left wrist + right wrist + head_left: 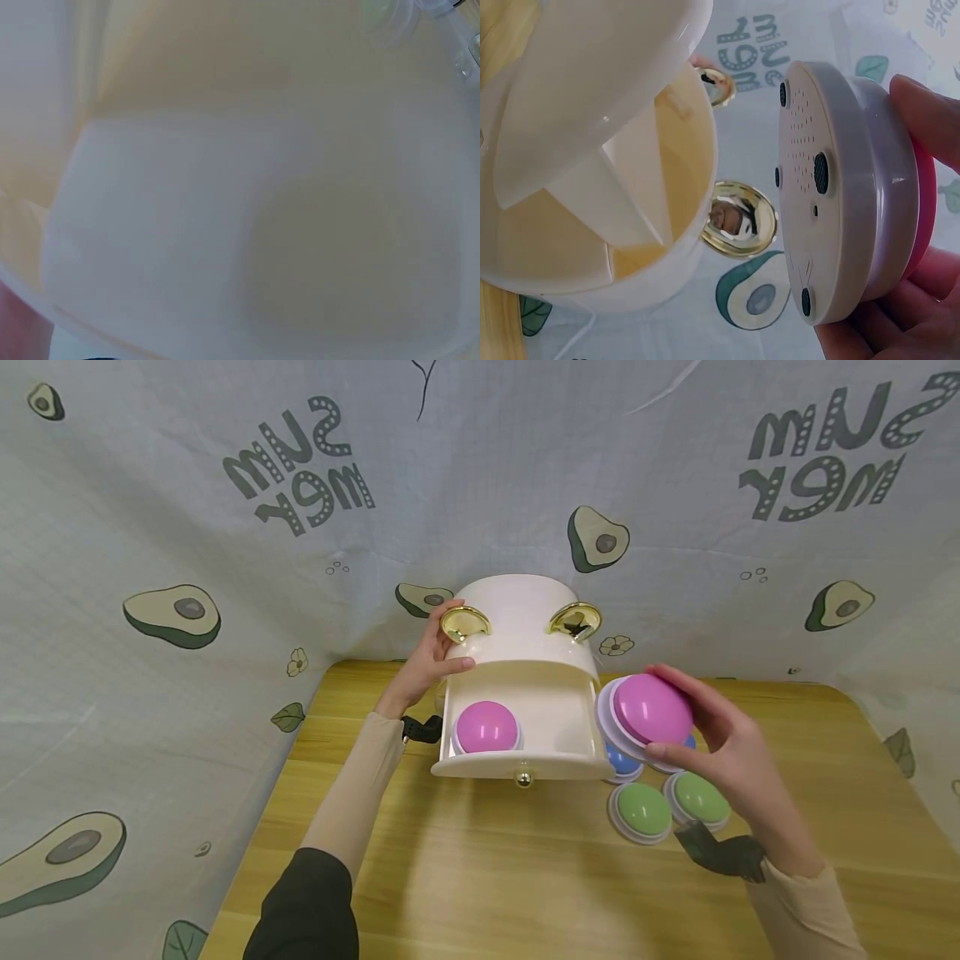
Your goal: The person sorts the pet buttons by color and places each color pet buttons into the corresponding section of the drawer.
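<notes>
My left hand [422,670] rests on the side of a white storage box [517,610] with gold ears, its thumb along the front edge and its fingertips beside an ear. The box's drawer [558,718] is pulled out, and a pink push button [487,727] with a white base sits at its left. To the right of the drawer, my right hand [738,760] holds a second pink push button [652,708] by its edges, tilted. In the right wrist view, that button's white base [810,202] shows speaker holes and dark rubber feet. Pale plastic fills most of the left wrist view.
Two green push buttons [643,812] lie on the wooden table [510,877] to the right of the drawer. Blue push buttons [622,762] are partly hidden behind the held one. A printed cloth [480,460] with avocados hangs behind the table.
</notes>
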`<move>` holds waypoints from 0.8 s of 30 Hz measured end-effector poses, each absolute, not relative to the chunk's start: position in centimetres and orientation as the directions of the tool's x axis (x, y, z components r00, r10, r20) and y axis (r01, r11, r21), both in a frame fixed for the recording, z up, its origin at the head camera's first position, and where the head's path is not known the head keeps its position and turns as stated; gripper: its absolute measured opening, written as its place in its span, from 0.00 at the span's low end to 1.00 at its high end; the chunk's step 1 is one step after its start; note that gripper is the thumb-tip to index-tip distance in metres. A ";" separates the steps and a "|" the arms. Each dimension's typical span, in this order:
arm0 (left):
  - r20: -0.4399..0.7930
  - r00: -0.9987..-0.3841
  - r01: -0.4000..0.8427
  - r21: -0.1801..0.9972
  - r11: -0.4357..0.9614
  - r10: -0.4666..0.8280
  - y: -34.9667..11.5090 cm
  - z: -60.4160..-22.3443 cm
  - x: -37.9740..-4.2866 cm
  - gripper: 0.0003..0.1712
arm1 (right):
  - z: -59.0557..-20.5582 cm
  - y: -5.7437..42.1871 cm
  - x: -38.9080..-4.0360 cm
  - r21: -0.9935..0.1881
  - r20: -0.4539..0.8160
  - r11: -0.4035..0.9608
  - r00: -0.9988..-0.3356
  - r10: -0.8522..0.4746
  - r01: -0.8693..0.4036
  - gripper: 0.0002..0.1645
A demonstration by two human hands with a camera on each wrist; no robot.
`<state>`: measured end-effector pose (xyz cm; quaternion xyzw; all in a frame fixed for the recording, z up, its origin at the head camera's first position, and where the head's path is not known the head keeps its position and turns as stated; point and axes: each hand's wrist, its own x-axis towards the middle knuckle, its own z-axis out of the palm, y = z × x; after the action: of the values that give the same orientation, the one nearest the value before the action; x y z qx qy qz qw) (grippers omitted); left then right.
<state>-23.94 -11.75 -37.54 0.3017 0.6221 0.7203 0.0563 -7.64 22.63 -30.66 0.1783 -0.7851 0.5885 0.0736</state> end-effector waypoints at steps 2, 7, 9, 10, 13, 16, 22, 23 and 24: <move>0.366 -0.810 0.295 0.929 -0.222 0.457 -11.8 -37.6 -24.0 0.49 | -30.6 22.3 -7.8 -0.900 0.325 0.235 -0.925 -0.195 -0.366 0.47; 0.365 -0.810 0.293 0.930 -0.222 0.460 -11.8 -37.6 -24.0 0.49 | -30.6 21.8 -8.2 -0.904 0.334 0.203 -0.918 -0.216 -0.377 0.47; 0.363 -0.811 0.294 0.931 -0.217 0.459 -11.8 -37.6 -24.0 0.49 | -30.6 21.6 -8.3 -0.908 0.333 0.187 -0.917 -0.221 -0.375 0.47; 0.363 -0.811 0.294 0.931 -0.216 0.459 -11.8 -37.6 -24.0 0.49 | -30.6 21.5 -8.4 -0.910 0.334 0.175 -0.915 -0.225 -0.375 0.47; 0.363 -0.811 0.295 0.931 -0.216 0.459 -11.8 -37.5 -23.9 0.49 | -30.6 21.2 -8.5 -0.910 0.334 0.171 -0.913 -0.232 -0.377 0.46; 0.361 -0.813 0.292 0.932 -0.216 0.458 -11.7 -37.4 -23.8 0.49 | -30.6 20.8 -8.7 -0.904 0.342 0.178 -0.907 -0.245 -0.389 0.46; 0.353 -0.818 0.284 0.934 -0.216 0.453 -11.7 -37.2 -23.6 0.49 | -30.7 20.1 -9.1 -0.895 0.339 0.206 -0.904 -0.259 -0.395 0.46; 0.352 -0.819 0.282 0.935 -0.216 0.452 -11.7 -37.2 -23.6 0.49 | -30.7 20.0 -9.2 -0.893 0.339 0.213 -0.904 -0.261 -0.396 0.46; 0.351 -0.820 0.282 0.935 -0.215 0.453 -11.6 -37.3 -23.6 0.49 | -30.7 19.9 -9.3 -0.892 0.337 0.218 -0.904 -0.262 -0.395 0.46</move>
<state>-23.63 -11.65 -37.27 0.2943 0.6239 0.7216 0.0593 -9.27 19.85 -30.75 0.2113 -0.7783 0.5886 0.0565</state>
